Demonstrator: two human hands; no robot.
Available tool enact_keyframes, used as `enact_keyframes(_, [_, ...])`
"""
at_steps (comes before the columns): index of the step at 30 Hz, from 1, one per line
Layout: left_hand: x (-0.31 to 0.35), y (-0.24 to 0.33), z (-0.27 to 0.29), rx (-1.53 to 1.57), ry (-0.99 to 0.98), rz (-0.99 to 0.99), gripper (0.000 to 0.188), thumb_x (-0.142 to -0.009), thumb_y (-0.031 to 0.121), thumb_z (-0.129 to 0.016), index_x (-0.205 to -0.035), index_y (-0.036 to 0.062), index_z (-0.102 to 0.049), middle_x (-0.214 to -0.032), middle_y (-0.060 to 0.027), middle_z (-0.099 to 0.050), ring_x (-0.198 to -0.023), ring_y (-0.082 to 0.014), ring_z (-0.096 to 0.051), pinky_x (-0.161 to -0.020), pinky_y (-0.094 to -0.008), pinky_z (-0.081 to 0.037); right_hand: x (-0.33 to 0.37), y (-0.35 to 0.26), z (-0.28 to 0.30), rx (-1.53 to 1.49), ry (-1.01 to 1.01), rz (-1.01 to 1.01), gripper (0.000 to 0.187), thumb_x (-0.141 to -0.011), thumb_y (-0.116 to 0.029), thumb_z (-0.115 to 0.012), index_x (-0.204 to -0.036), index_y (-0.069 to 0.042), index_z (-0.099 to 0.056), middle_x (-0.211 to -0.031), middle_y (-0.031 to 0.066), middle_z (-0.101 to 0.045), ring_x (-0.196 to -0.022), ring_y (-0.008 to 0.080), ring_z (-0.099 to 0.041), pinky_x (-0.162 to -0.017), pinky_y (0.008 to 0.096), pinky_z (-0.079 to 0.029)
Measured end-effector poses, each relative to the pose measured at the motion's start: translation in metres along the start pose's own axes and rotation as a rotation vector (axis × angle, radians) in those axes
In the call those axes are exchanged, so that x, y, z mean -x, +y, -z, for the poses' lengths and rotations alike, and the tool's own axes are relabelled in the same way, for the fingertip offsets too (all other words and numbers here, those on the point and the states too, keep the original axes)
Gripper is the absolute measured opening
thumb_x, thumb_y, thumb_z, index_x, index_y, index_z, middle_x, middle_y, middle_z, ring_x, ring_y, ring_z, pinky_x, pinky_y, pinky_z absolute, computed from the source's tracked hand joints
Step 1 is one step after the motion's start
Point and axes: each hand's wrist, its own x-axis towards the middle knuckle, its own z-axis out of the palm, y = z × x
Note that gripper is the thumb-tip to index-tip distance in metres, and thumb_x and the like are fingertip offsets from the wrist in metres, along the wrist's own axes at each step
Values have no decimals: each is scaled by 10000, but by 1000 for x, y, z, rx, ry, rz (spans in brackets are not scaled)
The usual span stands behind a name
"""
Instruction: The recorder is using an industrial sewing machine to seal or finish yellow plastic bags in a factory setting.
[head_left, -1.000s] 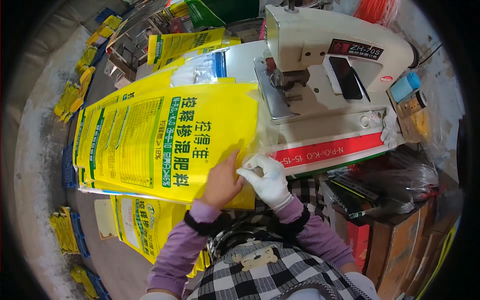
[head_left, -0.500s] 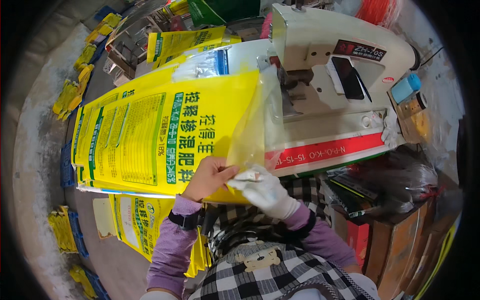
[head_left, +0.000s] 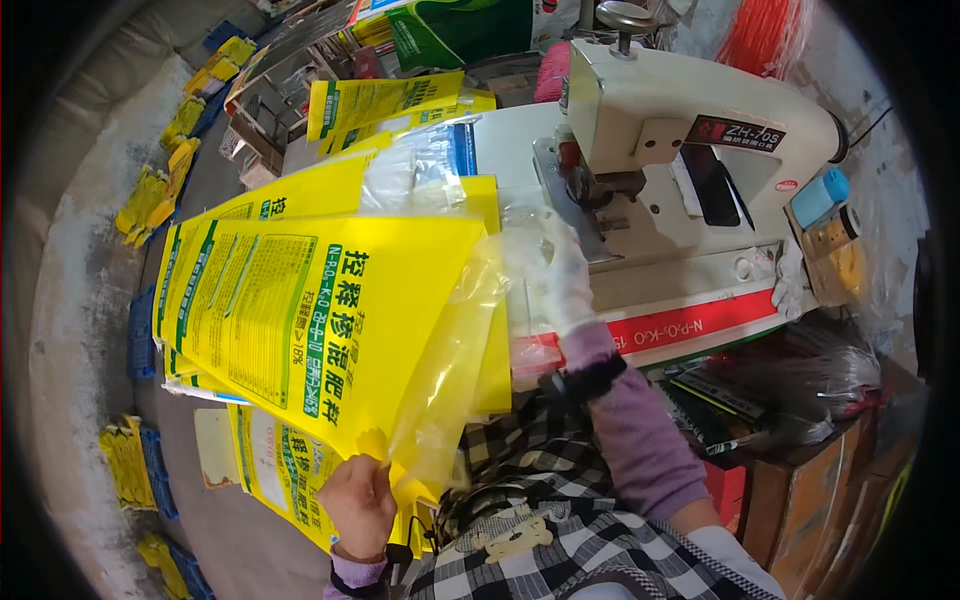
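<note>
A yellow printed woven bag point(head_left: 290, 310) with a clear plastic liner point(head_left: 440, 370) along its mouth lies on top of a stack of similar bags. My bare left hand point(head_left: 360, 505) pinches the near corner of its mouth, low and close to my apron. At the far end of the mouth is my right hand point(head_left: 555, 265) in a white glove, beside the liner's edge; its fingers are smeared by motion, so any grip is unclear. Just beyond that glove stands a cream bag sewing machine point(head_left: 660, 125), its needle area point(head_left: 600, 190) facing the bags.
A phone point(head_left: 712, 185) rests on the machine's base. To its right are a light-blue bottle point(head_left: 820, 198) and a jar point(head_left: 828, 225). Red thread point(head_left: 765, 40) hangs behind. More yellow bags point(head_left: 280, 470) hang below the stack, and wooden boxes point(head_left: 810, 490) stand lower right.
My hands have parted: the left drew toward me with the near corner, the right moved away toward the machine. The bag's mouth now slants, with its liner stretched along it.
</note>
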Motion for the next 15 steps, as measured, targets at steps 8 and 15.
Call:
enact_keyframes(8, [22, -9, -32, 183, 168, 348, 153, -815, 17, -652, -804, 16, -500, -654, -194, -571, -573, -384, -565, -508, -394, -428, 25, -8, -3, 136, 34, 718, 210, -754, -127, -730, -959, -99, -699, -986, 58, -672, -906, 271, -622, -852, 369, -484])
enact_keyframes(15, [57, -43, -37, 422, 288, 475, 202, -757, 16, -743, -786, 18, -543, -608, -154, -556, -487, -278, -522, -488, -329, -425, 25, -14, 3, 247, -282, 564, 163, -802, -166, -673, -932, -73, -704, -837, 109, -688, -644, 262, -645, -570, 344, -506])
